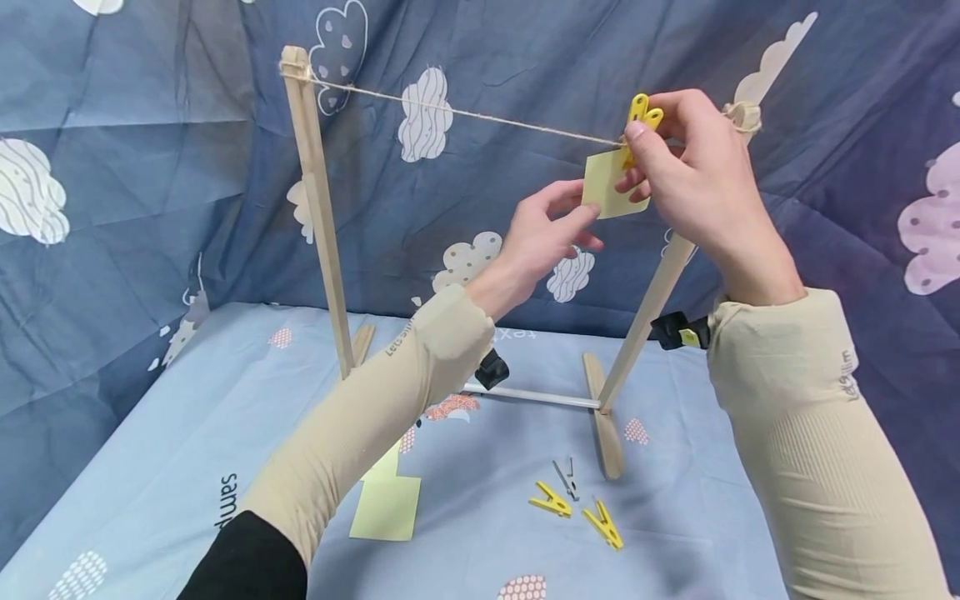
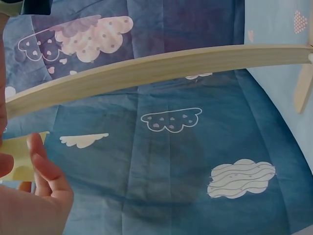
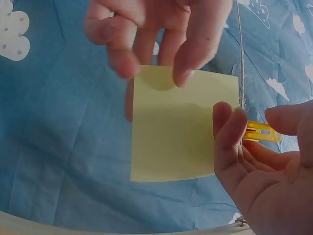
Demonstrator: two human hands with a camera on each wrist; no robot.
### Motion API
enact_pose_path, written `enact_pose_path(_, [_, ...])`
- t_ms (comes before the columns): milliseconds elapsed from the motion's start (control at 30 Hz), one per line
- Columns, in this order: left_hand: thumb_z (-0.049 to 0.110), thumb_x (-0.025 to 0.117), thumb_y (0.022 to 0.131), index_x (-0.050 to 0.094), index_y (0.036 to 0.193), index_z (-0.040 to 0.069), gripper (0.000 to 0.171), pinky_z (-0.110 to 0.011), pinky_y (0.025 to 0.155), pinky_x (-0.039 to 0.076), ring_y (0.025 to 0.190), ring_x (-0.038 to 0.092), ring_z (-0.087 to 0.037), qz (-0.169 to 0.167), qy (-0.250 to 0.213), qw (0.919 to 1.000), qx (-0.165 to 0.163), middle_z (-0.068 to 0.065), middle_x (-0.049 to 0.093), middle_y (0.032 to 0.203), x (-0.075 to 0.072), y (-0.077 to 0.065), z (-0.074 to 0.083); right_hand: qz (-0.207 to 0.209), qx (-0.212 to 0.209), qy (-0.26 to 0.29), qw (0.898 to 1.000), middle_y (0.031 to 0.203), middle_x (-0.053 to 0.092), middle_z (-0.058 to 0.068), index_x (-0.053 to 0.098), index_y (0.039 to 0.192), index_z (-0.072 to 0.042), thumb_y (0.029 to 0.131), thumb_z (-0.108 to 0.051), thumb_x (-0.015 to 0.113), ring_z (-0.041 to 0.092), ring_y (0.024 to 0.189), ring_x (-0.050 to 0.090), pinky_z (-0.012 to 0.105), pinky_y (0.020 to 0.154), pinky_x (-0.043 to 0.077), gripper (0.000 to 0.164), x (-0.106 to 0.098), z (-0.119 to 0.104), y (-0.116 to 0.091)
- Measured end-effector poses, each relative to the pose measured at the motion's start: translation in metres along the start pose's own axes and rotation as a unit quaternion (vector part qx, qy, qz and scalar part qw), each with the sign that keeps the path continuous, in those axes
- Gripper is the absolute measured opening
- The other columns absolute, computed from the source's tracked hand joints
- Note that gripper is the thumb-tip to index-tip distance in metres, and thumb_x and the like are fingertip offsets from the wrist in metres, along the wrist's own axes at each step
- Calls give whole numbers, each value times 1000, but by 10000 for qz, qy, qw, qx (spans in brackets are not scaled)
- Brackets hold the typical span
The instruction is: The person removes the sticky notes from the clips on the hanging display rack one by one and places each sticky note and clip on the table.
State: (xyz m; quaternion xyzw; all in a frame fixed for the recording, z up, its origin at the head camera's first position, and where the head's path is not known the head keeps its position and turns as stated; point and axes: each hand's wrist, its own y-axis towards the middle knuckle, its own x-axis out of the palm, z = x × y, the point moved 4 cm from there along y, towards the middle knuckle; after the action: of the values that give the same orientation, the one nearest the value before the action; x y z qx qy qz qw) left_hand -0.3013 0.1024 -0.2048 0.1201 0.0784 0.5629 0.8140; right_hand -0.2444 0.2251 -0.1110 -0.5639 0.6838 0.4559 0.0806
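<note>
My right hand (image 1: 701, 171) holds a yellow clothespin (image 1: 639, 108) at the string (image 1: 480, 115), near the right post; its thumb lies against the clothespin. Some of its fingertips rest at the edge of a pale yellow paper square (image 3: 173, 132), which hangs just under the string. From the left, my left hand (image 1: 542, 229) pinches the paper's free side, thumb in front and fingers behind. In the right wrist view the clothespin's handles (image 3: 264, 132) stick out between the right thumb and fingers. The left wrist view shows only part of the paper (image 2: 17, 152).
Two wooden posts, left (image 1: 318, 200) and right (image 1: 648, 321), carry the string. A white rod (image 1: 540, 397) runs low between them. On the blue cloth lie two yellow clothespins (image 1: 551, 500), small metal pieces (image 1: 566, 483) and more yellow paper squares (image 1: 386, 508).
</note>
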Motion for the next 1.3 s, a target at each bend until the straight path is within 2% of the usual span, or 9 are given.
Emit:
enact_pose_path(200, [21, 54, 99, 61, 123, 11, 27, -23, 65, 52, 77, 71, -20, -125, -191, 9997, 130, -8, 69, 107, 4, -3, 6, -23, -102, 42, 9999, 104, 57, -2, 44, 137, -8, 100, -30, 49, -1, 69, 63, 10, 64, 49, 43, -2, 0, -1])
enact_pose_path(433, [21, 54, 99, 63, 120, 11, 25, -23, 67, 54, 77, 72, -13, -24, -22, 9998, 175, -6, 72, 100, 6, -7, 8, 12, 34, 298, 9995, 107, 57, -3, 42, 140, -10, 99, -31, 50, 1, 69, 63, 12, 62, 49, 47, -5, -2, 1])
enact_pose_path(600, [20, 54, 99, 63, 119, 11, 23, -20, 70, 54, 84, 73, -11, 28, 101, 9997, 221, -6, 73, 100, 6, -9, 9, 55, 156, 606, 9980, 113, 55, -2, 43, 142, -11, 99, -32, 51, 3, 64, 64, 13, 62, 50, 48, -6, -3, 2])
enact_pose_path(767, [20, 55, 99, 63, 119, 11, 24, -20, 72, 55, 87, 72, -9, 67, 134, 9996, 239, -5, 73, 101, 5, -10, 9, -67, 86, 1027, 9946, 105, 57, -2, 47, 138, -8, 99, -29, 51, 7, 61, 67, 15, 58, 50, 44, -6, -4, 2])
enact_pose_path(1000, [20, 56, 99, 63, 119, 11, 24, -21, 70, 54, 82, 72, -6, 19, 143, 9996, 238, -5, 74, 98, 5, -12, 10, -24, 82, 1045, 9945, 98, 56, -1, 51, 129, -4, 98, -28, 53, 8, 62, 63, 15, 56, 48, 39, -8, -5, 1])
enact_pose_path(1200, [20, 56, 99, 64, 118, 10, 24, -21, 70, 54, 82, 72, -6, 1, 158, 9995, 271, -5, 75, 96, 5, -13, 11, -30, 30, 1200, 9928, 98, 56, 1, 51, 132, -3, 99, -26, 52, 11, 61, 60, 15, 57, 49, 41, -10, -7, 2])
enact_pose_path(1300, [20, 56, 98, 64, 117, 10, 23, -21, 69, 54, 82, 72, -6, 6, 194, 9995, 260, -5, 75, 95, 4, -13, 10, -85, -4, 1076, 9942, 97, 57, 1, 52, 131, -2, 99, -24, 52, 10, 63, 62, 14, 59, 50, 39, -10, -7, 1])
